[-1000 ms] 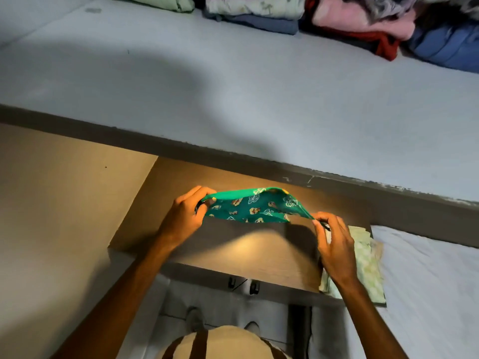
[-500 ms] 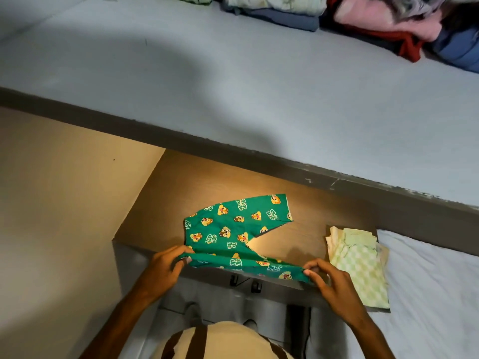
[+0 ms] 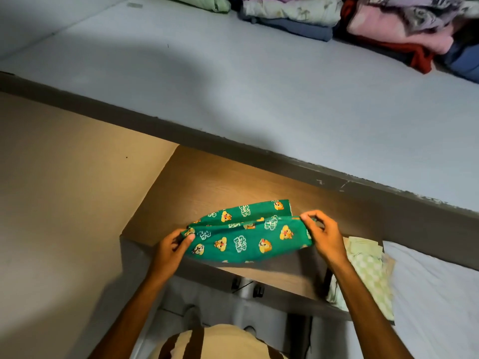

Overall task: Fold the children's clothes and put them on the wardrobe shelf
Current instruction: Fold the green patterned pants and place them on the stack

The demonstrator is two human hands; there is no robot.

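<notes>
— What differs from half a second ago?

— My left hand (image 3: 171,251) and right hand (image 3: 324,238) have carried the near edge of the green printed garment (image 3: 243,235) away from me, over its far half.

— And before that?

— A second ago I held it stretched above the wooden shelf (image 3: 207,182); now it lies doubled.

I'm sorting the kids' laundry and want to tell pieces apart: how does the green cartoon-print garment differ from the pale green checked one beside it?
The green cartoon-print garment is deep green with orange characters; the pale green checked garment is light and checked. The print one is held up by the left hand and right hand, mid-fold; the checked one lies folded and untouched on the wooden shelf. Both are small cloth pieces at that shelf.
</notes>
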